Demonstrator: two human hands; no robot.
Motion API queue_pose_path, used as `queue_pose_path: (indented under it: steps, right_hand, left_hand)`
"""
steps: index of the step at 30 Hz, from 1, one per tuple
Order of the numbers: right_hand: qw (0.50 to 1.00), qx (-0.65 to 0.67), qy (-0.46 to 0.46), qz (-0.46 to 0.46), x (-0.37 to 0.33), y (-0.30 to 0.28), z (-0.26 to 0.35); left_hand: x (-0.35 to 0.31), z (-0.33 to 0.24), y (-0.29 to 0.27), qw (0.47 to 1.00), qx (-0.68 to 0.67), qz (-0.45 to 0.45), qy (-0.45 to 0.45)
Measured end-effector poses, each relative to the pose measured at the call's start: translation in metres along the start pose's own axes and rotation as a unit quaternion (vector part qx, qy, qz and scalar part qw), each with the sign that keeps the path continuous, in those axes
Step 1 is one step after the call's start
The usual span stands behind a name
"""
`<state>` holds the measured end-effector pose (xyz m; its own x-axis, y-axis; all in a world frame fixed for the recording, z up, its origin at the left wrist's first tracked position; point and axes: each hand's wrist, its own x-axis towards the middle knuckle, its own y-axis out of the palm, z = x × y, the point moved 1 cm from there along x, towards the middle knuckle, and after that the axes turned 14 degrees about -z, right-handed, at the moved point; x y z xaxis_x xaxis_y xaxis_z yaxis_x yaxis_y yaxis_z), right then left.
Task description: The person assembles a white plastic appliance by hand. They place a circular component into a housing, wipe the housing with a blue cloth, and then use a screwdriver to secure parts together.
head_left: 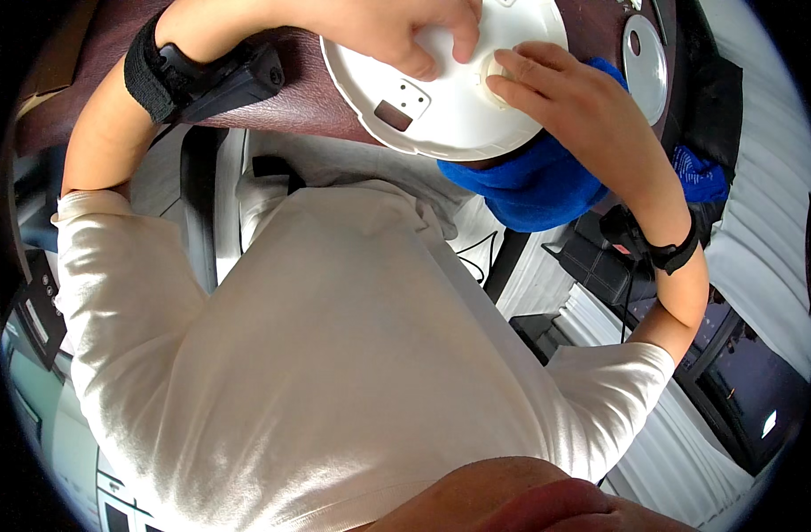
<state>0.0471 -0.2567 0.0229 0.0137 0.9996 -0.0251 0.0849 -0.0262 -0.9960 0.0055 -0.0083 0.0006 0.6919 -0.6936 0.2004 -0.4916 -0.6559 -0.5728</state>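
Observation:
A round white plastic plate [458, 120], with a rectangular cutout near its lower edge, lies at the front of the table. Over its far left part is my left hand [396, 31], palm down; its thumb and forefinger are apart, with nothing visible between them. From the right, my right hand [578, 93] reaches across the plate. Its fingers close on a small cream round piece [491, 82] near the plate's middle, and they partly cover it. Under the plate's right side, a blue cloth [534, 191] hangs over the table edge.
The table [308, 102] has a dark red, leather-like top. To the right lies a white oval plate [645, 66] with a hole. A cardboard box [55, 66] is at the far left. Black straps with devices circle both my wrists. A black cable [481, 257] hangs below the table.

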Motion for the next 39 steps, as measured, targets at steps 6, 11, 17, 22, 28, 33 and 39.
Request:
queue_pose_path:
  steps: [6, 11, 17, 22, 28, 33, 39]
  right_hand:
    - [0.992, 0.052, 0.081, -0.079, 0.0, 0.005, 0.002]
    - [0.971, 0.046, 0.214, -0.093, -0.004, 0.002, 0.002]
    - [0.965, 0.087, 0.224, -0.102, -0.003, 0.003, 0.003]
    - [0.969, 0.058, 0.23, -0.076, -0.001, 0.005, 0.005]
    - [0.967, 0.04, 0.242, -0.073, 0.007, 0.005, 0.01]
    - [0.94, 0.047, 0.335, -0.05, 0.016, 0.004, 0.015]
    - [0.953, 0.028, 0.302, -0.008, 0.017, 0.0, 0.015]
  left_hand:
    - [-0.002, 0.0, 0.003, 1.0, -0.011, -0.01, -0.006]
    - [-0.006, 0.001, 0.0, 1.0, 0.023, -0.015, 0.009]
    - [-0.003, -0.004, -0.005, 1.0, 0.025, -0.016, 0.008]
    - [-0.001, 0.0, 0.0, 1.0, 0.014, -0.018, -0.018]
    - [-0.008, -0.007, -0.007, 0.999, 0.031, -0.02, -0.003]
    - [-0.008, -0.006, -0.008, 1.0, 0.019, -0.018, -0.011]
    - [0.003, 0.01, 0.004, 0.999, 0.015, -0.02, -0.038]
